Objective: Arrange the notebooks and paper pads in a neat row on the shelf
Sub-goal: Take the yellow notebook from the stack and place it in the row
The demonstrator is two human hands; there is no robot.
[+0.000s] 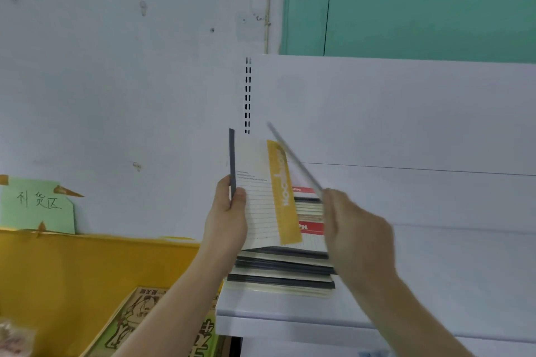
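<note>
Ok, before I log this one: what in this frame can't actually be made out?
- Head view: the right hand is motion-blurred; its thin notebook shows edge-on, cover unreadable.
- The left hand covers the lower left corner of the yellow-banded notebook.
- That notebook hides much of the red-labelled pads.
- The stack on the shelf is too blurred to count.

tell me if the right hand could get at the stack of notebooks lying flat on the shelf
Probably yes, but not freely: the right hand is right beside the stack with nothing between, yet it already grips a thin notebook.
</note>
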